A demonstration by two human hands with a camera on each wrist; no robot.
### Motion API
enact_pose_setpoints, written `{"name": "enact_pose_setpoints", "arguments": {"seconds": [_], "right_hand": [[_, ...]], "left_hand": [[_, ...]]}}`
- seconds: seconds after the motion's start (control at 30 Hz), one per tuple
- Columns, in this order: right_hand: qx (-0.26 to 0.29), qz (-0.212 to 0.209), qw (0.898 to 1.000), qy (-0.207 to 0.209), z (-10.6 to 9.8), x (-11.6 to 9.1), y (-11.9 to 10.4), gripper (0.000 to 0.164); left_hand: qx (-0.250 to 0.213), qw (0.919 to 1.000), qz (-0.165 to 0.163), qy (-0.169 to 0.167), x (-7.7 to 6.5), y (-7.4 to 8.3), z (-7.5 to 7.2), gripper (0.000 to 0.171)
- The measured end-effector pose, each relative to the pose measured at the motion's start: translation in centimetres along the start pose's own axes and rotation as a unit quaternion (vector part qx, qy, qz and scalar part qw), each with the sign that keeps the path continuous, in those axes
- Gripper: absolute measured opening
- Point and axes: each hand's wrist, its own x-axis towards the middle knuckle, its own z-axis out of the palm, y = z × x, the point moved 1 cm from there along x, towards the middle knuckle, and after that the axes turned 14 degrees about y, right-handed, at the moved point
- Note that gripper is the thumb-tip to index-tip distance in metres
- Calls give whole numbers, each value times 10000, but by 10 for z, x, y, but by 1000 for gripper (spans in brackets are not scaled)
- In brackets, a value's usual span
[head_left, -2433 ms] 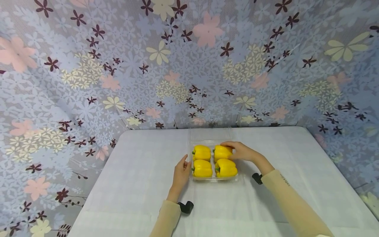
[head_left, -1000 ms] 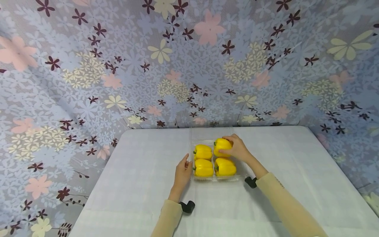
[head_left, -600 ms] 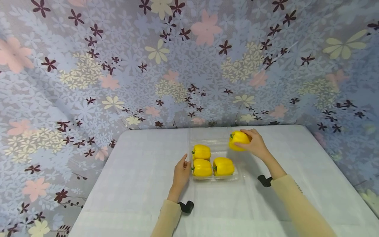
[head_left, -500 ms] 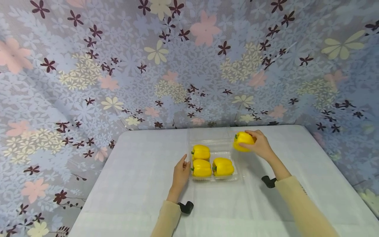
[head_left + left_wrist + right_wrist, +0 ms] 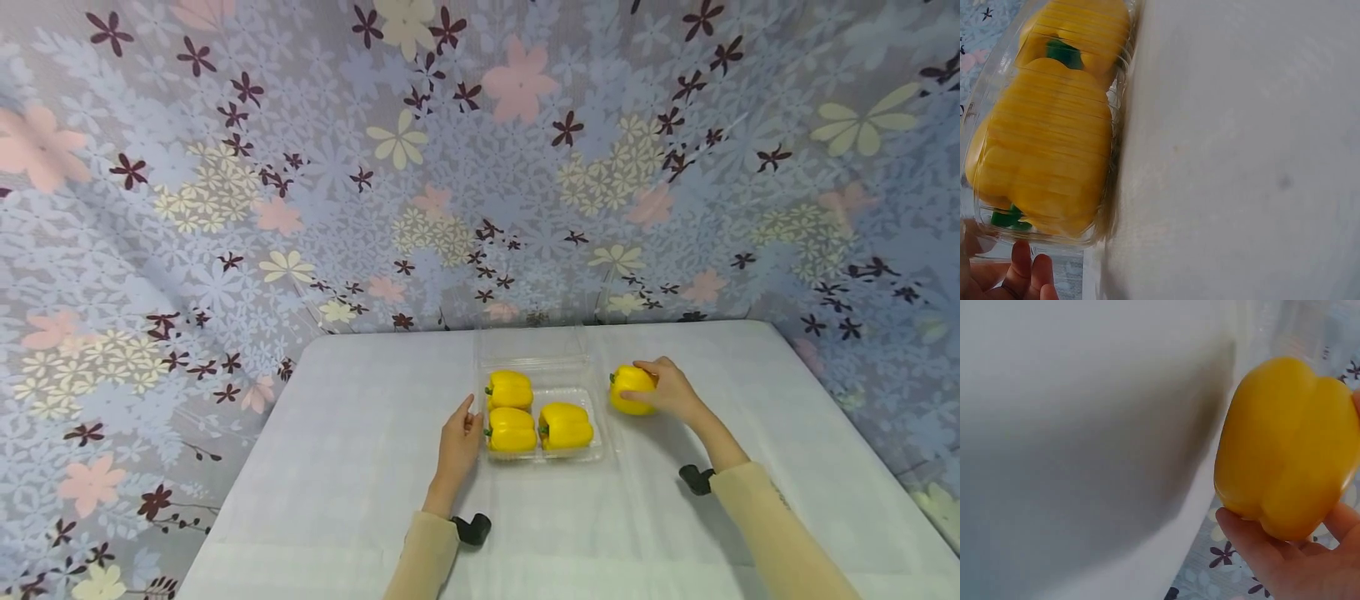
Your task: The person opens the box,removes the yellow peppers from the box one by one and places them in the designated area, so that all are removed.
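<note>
My right hand [image 5: 671, 392] grips a yellow bell pepper [image 5: 628, 388] by its blunt end, to the right of a clear plastic clamshell box [image 5: 597, 437]. In the right wrist view, thumb and fingers curl round this pepper [image 5: 1285, 447], and a shadow falls on the cloth beside it. Three more yellow bell peppers lie in the box: a back left one [image 5: 511, 390], a front left one [image 5: 512, 431] and a front right one [image 5: 566, 427]. The box's back right place holds nothing. My left hand [image 5: 458, 437] rests at the box's left side, fingers loose, fingertips right at its rim.
The open lid [image 5: 532, 340] of the box lies back toward the table's far edge. A white cloth covers the table [image 5: 360, 467]. Behind hangs a flowered curtain [image 5: 450, 167]. Black wrist mounts [image 5: 471, 529] stick out from both sleeves.
My right hand has lifted the back right pepper out of the box, carried it right past the rim, then lowered it toward the cloth. The left hand has stayed in place.
</note>
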Motion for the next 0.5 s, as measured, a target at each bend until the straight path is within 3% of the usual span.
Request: {"name": "enact_pose_setpoints", "arguments": {"seconds": [0.5], "right_hand": [[84,-77,9990,-439,4,-4,7,73]], "left_hand": [[-43,10000,6,3,3,-3,2,45]]}}
